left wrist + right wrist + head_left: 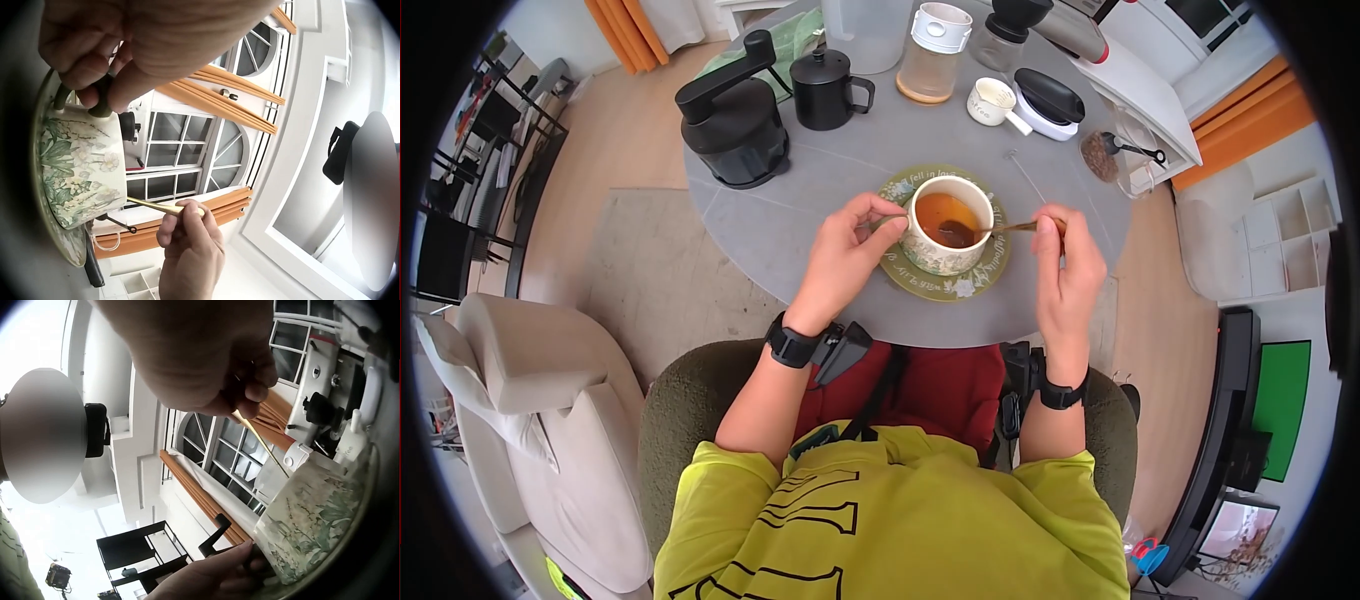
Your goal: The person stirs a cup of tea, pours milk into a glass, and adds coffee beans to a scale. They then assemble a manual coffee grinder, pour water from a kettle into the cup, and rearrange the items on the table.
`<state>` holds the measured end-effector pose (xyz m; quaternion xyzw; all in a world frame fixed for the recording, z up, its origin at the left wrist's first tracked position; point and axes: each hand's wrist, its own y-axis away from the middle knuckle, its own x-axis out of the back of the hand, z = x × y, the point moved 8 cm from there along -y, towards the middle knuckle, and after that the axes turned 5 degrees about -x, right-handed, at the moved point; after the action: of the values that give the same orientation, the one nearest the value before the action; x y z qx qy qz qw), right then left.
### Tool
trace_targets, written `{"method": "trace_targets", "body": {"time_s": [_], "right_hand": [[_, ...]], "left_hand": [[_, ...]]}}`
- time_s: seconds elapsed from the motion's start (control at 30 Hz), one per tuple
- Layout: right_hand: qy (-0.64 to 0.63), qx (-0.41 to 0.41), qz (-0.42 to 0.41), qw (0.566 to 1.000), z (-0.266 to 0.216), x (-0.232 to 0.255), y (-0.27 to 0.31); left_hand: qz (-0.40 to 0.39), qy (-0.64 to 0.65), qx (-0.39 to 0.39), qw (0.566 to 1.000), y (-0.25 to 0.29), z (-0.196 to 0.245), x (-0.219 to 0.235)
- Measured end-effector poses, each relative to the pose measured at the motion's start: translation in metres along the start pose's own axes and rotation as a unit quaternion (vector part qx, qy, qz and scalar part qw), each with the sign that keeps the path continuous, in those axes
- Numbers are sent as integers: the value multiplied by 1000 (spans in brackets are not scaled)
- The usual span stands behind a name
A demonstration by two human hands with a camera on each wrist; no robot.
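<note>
A floral cup with amber-brown liquid inside stands on a green saucer with white lettering. The left hand pinches the cup's green handle between thumb and fingers. On the opposite side, the right hand pinches a golden spoon by its handle end. The spoon slants over the rim, its bowl end down in the liquid. In the right wrist view the spoon shaft runs from the fingertips to the cup rim.
Beyond the saucer on the round grey table are a black grinder, a black lidded pot, a glass jar, a white measuring cup and a white-and-black device. A thin whisk lies right of the saucer.
</note>
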<state>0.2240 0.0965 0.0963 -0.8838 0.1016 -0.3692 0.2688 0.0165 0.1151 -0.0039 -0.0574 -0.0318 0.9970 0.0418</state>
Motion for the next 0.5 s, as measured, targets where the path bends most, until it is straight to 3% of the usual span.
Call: {"method": "trace_targets", "body": {"time_s": [0.1,0.23,0.33,0.4,0.5], "right_hand": [[-80,-57,-40,994,-4,-2,3],[-144,-36,-47,988,-2,-17,4],[-141,-22,-23,989,-2,-18,2],[-78,37,11,996,-9,-13,-1],[-21,54,33,998,-1,-6,-1]], "left_hand": [[6,-9,-7,1000,0,-1,1],[8,-25,-2,1000,0,0,1],[12,-41,-11,999,0,1,2],[14,-63,0,998,-1,-3,4],[15,-58,6,998,-1,-6,5]]}}
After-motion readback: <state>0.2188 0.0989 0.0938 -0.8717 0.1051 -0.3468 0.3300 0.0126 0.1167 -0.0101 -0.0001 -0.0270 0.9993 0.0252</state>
